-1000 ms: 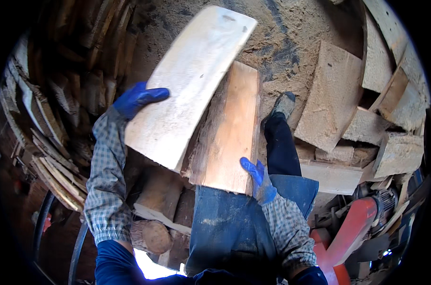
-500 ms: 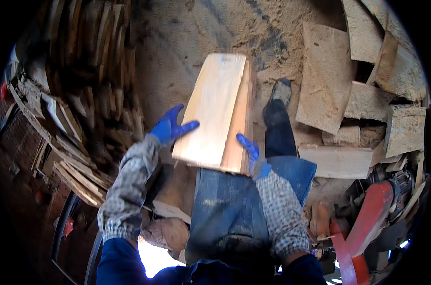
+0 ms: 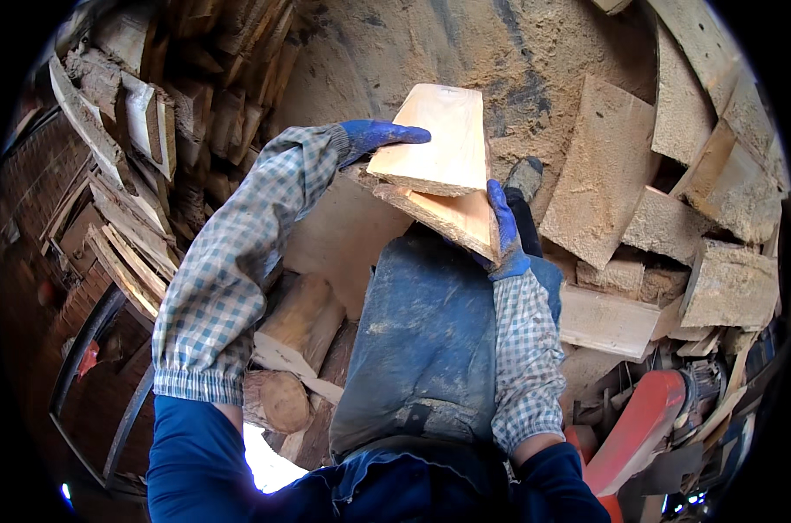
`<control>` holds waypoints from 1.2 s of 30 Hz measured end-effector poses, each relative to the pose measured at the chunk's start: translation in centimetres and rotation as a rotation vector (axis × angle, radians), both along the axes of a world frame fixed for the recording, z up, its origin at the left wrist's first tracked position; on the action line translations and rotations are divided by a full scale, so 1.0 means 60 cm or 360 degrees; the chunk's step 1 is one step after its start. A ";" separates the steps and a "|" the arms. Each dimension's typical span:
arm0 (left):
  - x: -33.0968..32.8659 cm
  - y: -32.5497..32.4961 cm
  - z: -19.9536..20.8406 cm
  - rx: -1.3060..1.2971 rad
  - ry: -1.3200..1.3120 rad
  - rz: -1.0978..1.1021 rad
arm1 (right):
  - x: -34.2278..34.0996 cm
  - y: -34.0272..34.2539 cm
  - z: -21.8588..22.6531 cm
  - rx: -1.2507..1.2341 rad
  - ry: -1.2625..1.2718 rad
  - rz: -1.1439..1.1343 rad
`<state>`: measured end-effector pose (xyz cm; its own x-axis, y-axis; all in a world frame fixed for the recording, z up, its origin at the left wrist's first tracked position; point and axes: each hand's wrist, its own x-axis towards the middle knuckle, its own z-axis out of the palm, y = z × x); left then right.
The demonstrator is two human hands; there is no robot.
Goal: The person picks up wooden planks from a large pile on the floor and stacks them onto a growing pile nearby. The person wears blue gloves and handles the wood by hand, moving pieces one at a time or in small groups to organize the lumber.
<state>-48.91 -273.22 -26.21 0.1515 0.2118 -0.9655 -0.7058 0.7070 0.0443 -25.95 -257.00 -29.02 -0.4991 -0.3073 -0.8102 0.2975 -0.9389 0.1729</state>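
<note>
Gripping L edge of upper board w/ L hand, thumb flat on top; can't tell exact curl of other fingers, hidden below. Clasping R edge of lower board w/ R hand, fingers running up along side to approx. near R corner of upper one. Holding both stacked, tilted & skewed, just beyond dark apron, w/ part of lower face showing at near end.

Vs. 0.5 s ago: no longer lying nearly lined up w/ near ends at apron; now moved fwd, turned, & showing rough near edge of upper board. Reaching farther fwd w/ L arm in checked sleeve, elbow swung out. Now wrapping R hand along edge, farther fwd than before. Uncovering more of apron too. To L of apron, same as before: cut logs. At R, also unchanged: sawdust-covered boards & red machine part.
</note>
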 end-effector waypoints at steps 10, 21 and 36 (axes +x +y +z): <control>0.040 0.007 -0.003 -0.0011 -0.0080 0.0147 | 0.054 -0.021 -0.033 -0.0070 0.0154 -0.0026; 0.211 -0.051 0.126 0.0190 0.0171 0.0506 | 0.106 0.021 0.175 0.0175 0.0079 0.0436; 0.297 0.019 0.473 0.0625 0.0181 0.1271 | 0.074 0.168 0.575 0.0795 0.0195 0.1018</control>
<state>-31.10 -272.10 2.15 -0.2748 0.5311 -0.8015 -0.9574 -0.0740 0.2793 -21.52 -246.89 5.50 -0.4435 -0.1801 -0.8780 0.7910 -0.5393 -0.2890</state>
